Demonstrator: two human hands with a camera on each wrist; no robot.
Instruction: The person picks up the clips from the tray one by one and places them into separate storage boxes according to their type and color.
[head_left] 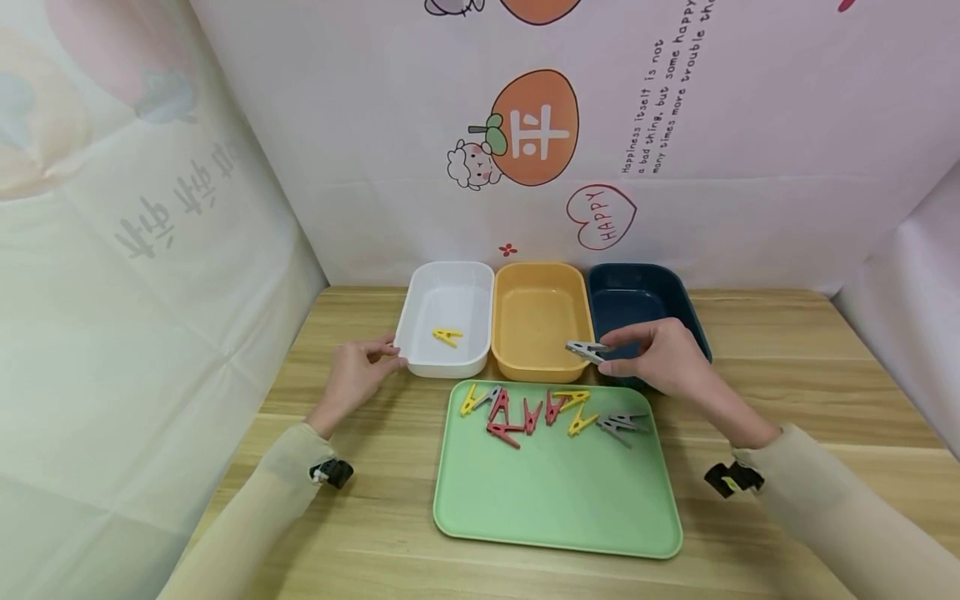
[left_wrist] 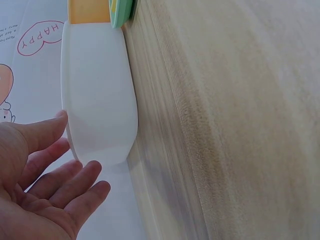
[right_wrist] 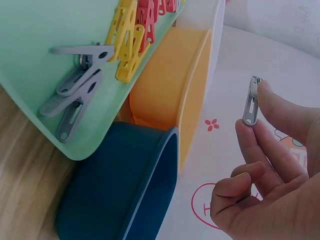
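Note:
Between thumb and fingertips, my right hand point(head_left: 663, 357) pinches a grey clothes peg point(head_left: 587, 351), held up over the right side of the yellow bin point(head_left: 543, 373) and the near edge of the dark blue bin point(head_left: 693, 312). The right wrist view shows this grey peg point(right_wrist: 251, 101) end to end in the pinch. My left hand point(head_left: 358, 377) is at the near left corner of the white bin point(head_left: 442, 369), its loosely spread fingertips point(left_wrist: 61, 115) right at the rim. One yellow peg point(head_left: 447, 337) lies inside the white bin.
A green tray point(head_left: 555, 496) stands in front of the bins. Along its far side lie several red pegs point(head_left: 531, 417), yellow pegs point(head_left: 581, 421) and grey pegs point(head_left: 618, 425). The three bins stand side by side before a printed cloth backdrop point(head_left: 390, 167) on the wooden table point(head_left: 360, 517).

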